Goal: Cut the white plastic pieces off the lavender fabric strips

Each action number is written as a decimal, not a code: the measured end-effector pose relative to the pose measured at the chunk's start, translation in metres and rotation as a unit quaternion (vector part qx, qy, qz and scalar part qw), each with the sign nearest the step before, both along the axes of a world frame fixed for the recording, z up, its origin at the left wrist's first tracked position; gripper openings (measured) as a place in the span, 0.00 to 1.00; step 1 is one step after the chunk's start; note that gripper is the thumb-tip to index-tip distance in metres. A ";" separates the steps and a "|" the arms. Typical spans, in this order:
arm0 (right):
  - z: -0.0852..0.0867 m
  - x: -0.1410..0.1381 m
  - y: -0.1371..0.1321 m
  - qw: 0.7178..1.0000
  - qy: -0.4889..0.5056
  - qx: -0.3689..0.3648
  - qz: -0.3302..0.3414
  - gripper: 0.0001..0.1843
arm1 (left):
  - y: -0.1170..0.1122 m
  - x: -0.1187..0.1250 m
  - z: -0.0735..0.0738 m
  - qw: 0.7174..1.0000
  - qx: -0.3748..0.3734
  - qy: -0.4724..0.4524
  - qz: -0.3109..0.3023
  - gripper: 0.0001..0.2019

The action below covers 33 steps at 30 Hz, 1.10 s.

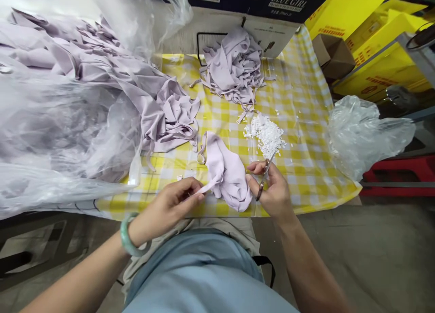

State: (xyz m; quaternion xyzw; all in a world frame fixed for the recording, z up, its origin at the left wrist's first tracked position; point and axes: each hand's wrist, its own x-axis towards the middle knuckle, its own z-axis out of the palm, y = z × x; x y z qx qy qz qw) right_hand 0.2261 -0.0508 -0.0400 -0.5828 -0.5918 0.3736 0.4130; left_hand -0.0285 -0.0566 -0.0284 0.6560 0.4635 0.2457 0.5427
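My left hand (173, 204) pinches a thin strap of a pale lilac garment (226, 172) that lies on the yellow checked tablecloth (306, 158) at the near edge. My right hand (272, 190) is closed around small scissors (264, 174), their tip pointing up toward a small heap of white snippets (267, 134). The garment lies bunched between the two hands. A green bangle sits on my left wrist.
A large clear plastic bag (50, 136) full of lilac garments fills the left. Another lilac pile (234, 66) lies at the table's back, before a cardboard box (238, 13). A crumpled clear bag (363, 131) and yellow boxes (380, 54) stand to the right.
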 end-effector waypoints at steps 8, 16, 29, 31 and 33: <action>-0.007 -0.045 0.001 0.986 -0.016 0.040 0.161 0.12 | -0.006 -0.022 0.009 0.949 -0.251 -0.178 0.074 0.14; -0.020 -0.047 0.021 0.986 -0.033 0.021 0.160 0.11 | -0.002 -0.015 0.001 0.963 -0.216 -0.148 0.057 0.11; 0.020 -0.018 0.052 0.933 -0.027 -0.084 0.350 0.10 | 0.014 -0.010 0.020 0.999 -0.016 -0.012 0.038 0.14; 0.021 -0.023 0.059 0.942 -0.082 -0.026 0.323 0.05 | 0.015 -0.013 0.023 0.998 -0.021 -0.018 0.053 0.13; 0.023 -0.032 0.065 0.962 -0.090 0.059 0.252 0.08 | 0.015 -0.013 0.023 0.991 -0.096 -0.076 0.045 0.15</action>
